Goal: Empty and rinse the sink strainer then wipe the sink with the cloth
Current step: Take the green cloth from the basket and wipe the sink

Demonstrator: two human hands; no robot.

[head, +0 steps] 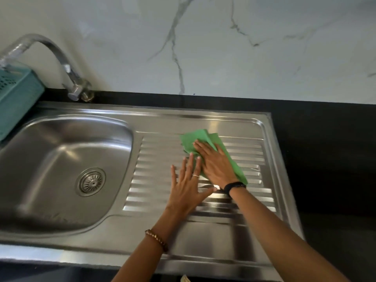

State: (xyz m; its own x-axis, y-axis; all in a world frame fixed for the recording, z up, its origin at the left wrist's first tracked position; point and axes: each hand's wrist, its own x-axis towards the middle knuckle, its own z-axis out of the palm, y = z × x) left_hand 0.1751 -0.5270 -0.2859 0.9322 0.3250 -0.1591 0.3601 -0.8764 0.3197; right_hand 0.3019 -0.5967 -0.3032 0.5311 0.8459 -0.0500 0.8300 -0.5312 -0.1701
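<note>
Pressing flat, the right hand point(215, 165) is lying palm-down on the green cloth point(203, 140), fingers spread wide and pinning the fabric rather than pinching it; nothing is clasped, the cloth is simply being held against the metal by the weight of the palm. The left hand point(188, 185) is resting just beside it at about eight o'clock, equally splayed and holding nothing, its fingertips touching the cloth's near edge and its palm bearing on the ribbed drainboard point(162, 159). The cloth is sitting toward the far middle of that drainboard, folded, with a tail trailing out at four o'clock from under the right wrist. To do this wiping well, the palm pressure is probably best kept even, and the strokes are probably best run along the ridges instead of across them, since the grooves are likely trapping water; the loose tail could usefully be tucked under so it is not dragging. The left hand seems to be serving as a brace and should be staying clear of the path. At nine o'clock from the hands, the basin point(61, 151) is lying well apart, with the sink strainer point(91, 181) seated in its drain, and looks to be awaiting its own pass. The faucet point(67, 68) is standing at eleven o'clock, with no water showing.
</note>
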